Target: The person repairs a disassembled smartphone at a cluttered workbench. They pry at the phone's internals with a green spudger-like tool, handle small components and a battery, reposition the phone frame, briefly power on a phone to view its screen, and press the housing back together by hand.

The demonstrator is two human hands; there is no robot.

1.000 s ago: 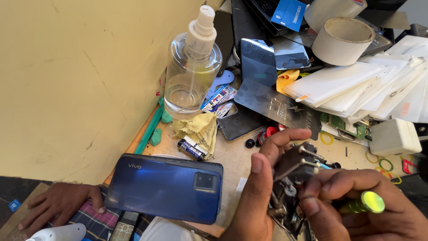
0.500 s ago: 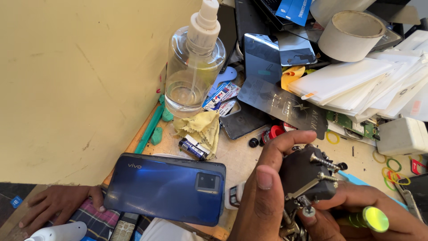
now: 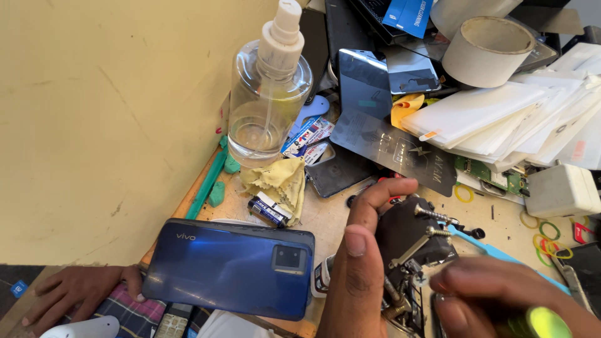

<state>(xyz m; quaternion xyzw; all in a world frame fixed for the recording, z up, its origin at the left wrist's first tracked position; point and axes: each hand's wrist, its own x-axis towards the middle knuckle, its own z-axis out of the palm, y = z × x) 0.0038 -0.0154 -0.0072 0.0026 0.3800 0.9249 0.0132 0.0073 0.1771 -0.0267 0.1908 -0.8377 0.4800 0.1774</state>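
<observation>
Left hand [image 3: 363,263] fingers closed round black metal clamp jig [image 3: 416,241] at bench centre; right hand [image 3: 507,300] grips yellow-capped tool [image 3: 541,322]. Jig looks rigid, heavy, w/ protruding screws: hold by body. Blue phone [image 3: 231,266] adjacent.

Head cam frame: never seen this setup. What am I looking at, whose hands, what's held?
One camera on a person's head looks down at a cluttered repair bench. No machine: two bare hands. The left hand steadies a black metal clamp fixture with screws; the right hand holds a tool with a yellow-green cap. A blue smartphone lies face down beside them. Behind: a clear pump bottle, a yellow cloth, a small battery, a tape roll, stacked screen protectors. The hand at bottom left seems another person's.
</observation>
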